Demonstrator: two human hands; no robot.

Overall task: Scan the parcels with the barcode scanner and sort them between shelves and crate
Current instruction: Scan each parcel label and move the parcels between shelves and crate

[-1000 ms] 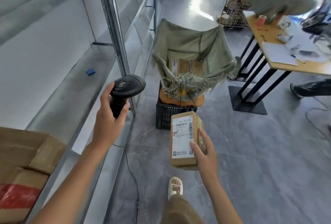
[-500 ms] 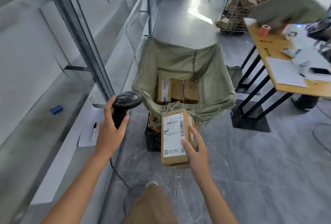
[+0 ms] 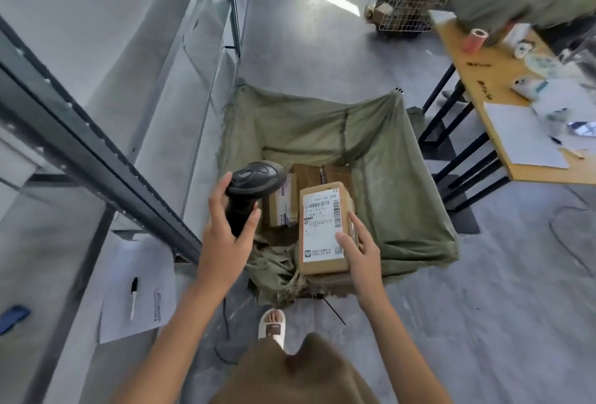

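Observation:
My left hand [image 3: 225, 229] grips the handle of a black barcode scanner [image 3: 254, 179], its head pointing right. My right hand [image 3: 358, 247] holds a brown cardboard parcel [image 3: 324, 226] with a white shipping label facing up, thumb on the label and fingers round its right side. The parcel hangs over the near part of a crate lined with an olive green sack [image 3: 387, 158]. Inside the sack lie other cardboard parcels [image 3: 290, 194], partly hidden by the scanner and the held parcel.
Grey metal shelves [image 3: 96, 152] run along the left, with a sheet of paper [image 3: 135, 287], a pen and a blue object on the low shelf. A wooden table [image 3: 503, 106] with papers stands at the right. A wire basket [image 3: 406, 6] of boxes is behind.
I have walked up to the sack-lined crate, which now lies right under my hands. The parcel has moved from over the bare floor to over the crate's near part.

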